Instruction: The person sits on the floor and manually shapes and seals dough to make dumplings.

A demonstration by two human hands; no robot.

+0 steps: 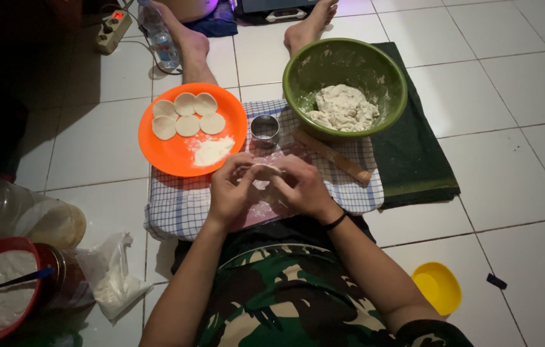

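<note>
Over checked cloth (189, 205), both hands, left hand (231, 193), right hand (304, 189), grip grasping dough disc (265, 172), lying flat

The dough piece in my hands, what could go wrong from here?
1. The dough piece is pinched between both hands, left hand and right hand; it might tear or stick.
2. The metal ring cutter and rolling pin sit just beyond; a forward reach could knock them.
3. The orange plate overhangs the checked cloth and could tip.
</note>
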